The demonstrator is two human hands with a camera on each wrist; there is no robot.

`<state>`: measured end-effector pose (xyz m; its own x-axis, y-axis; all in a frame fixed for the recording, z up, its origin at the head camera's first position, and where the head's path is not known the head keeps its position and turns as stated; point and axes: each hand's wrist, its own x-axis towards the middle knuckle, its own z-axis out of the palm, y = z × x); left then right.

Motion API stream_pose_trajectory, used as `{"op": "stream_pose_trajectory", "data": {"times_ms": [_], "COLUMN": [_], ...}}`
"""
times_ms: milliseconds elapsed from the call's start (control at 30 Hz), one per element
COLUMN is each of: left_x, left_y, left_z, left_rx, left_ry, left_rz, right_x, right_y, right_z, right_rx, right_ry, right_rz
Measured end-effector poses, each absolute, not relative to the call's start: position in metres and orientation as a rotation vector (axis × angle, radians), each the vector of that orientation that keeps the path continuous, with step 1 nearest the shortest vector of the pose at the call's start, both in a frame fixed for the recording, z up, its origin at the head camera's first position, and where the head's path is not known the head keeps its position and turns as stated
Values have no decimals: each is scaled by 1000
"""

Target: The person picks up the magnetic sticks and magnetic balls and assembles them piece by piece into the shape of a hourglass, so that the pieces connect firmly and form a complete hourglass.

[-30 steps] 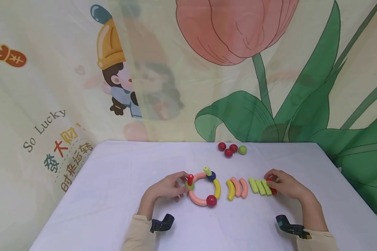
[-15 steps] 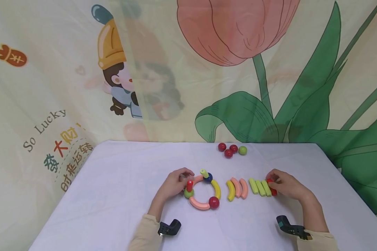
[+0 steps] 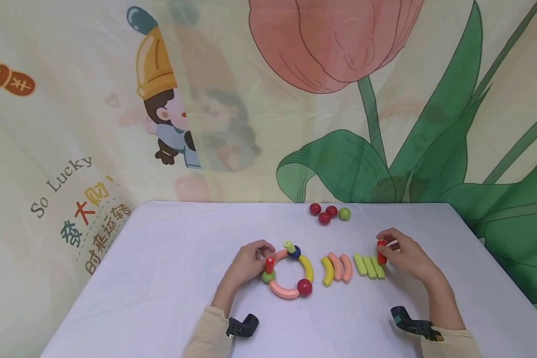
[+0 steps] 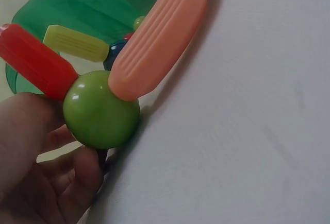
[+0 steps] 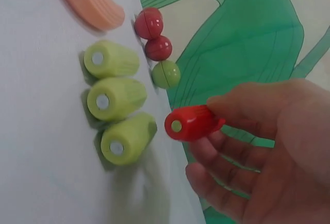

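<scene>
The right hand (image 3: 404, 258) has lifted its pinched red stick (image 3: 381, 251) off the table (image 3: 170, 258), above the green sticks (image 3: 369, 266). The left hand (image 3: 246, 263) still grips the ring (image 3: 288, 271) at its green ball (image 3: 268, 276).

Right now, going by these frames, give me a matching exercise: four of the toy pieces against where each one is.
Things:
1. red stick
2. green ball
3. three light green sticks
4. three red balls

Places:
A. side by side on the table, untouched
B. lifted, pinched by the right hand
C. far side of the table, beside a loose ball
D. in the ring, at the left hand

Pairs: 1-B, 2-D, 3-A, 4-C
</scene>
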<state>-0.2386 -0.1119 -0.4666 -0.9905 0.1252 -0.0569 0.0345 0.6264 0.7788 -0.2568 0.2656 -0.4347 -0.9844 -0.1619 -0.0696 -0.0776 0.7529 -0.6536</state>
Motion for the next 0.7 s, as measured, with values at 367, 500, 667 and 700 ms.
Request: {"op": "stream_pose_trajectory", "data": {"times_ms": [367,500,667,700], "left_x": [-233,-233,-234,-234], "left_y": [-113,-111,-110,-110], "left_z": [-462,-464,-463,-463], "left_rx": [90,104,101,101], "left_ry": [2657,2696,2709,2708], "left_rz": [1303,1283,1278,1278], "right_x": [-256,-255,-254,-254], "right_y": [238,226,214,213], "right_z": [-430,-432,-436,-436], "right_rx": [-392,-482,-531,-535], "right_ry": [2843,2884,2925,2932], "right_rz": [-1141,-1159,-1159,-1154]}}
